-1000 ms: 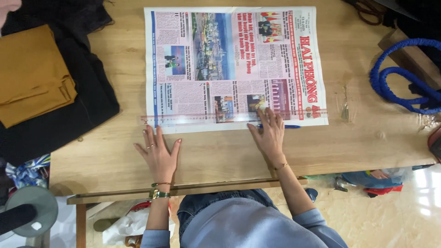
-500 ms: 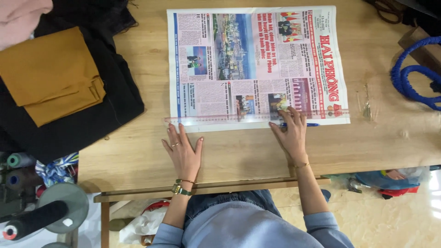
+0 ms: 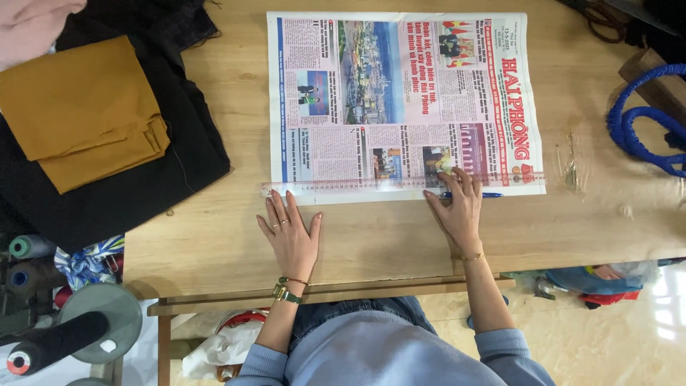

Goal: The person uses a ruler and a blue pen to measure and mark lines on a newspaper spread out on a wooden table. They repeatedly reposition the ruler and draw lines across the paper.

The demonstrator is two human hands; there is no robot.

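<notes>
A newspaper sheet [image 3: 400, 100] lies flat on the wooden table [image 3: 214, 243]. Along its near edge rests a long clear ruler [image 3: 343, 186]. My left hand [image 3: 289, 232] is spread flat on the table, its fingertips touching the ruler's left end. My right hand [image 3: 457, 207] presses on the ruler and paper near the right end, with a blue pen [image 3: 489, 194] under its fingers. Whether the fingers grip the pen I cannot tell.
Folded mustard fabric [image 3: 86, 114] lies on black cloth [image 3: 143, 186] at the table's left. A blue coiled hose [image 3: 643, 129] sits at the right edge. Thread spools [image 3: 28, 246] and a grey disc [image 3: 100, 311] stand below left; bags [image 3: 600, 275] lie on the floor.
The camera view has shifted, so the table appears further right and lower. Both hands stay in the same spots on the ruler and table.
</notes>
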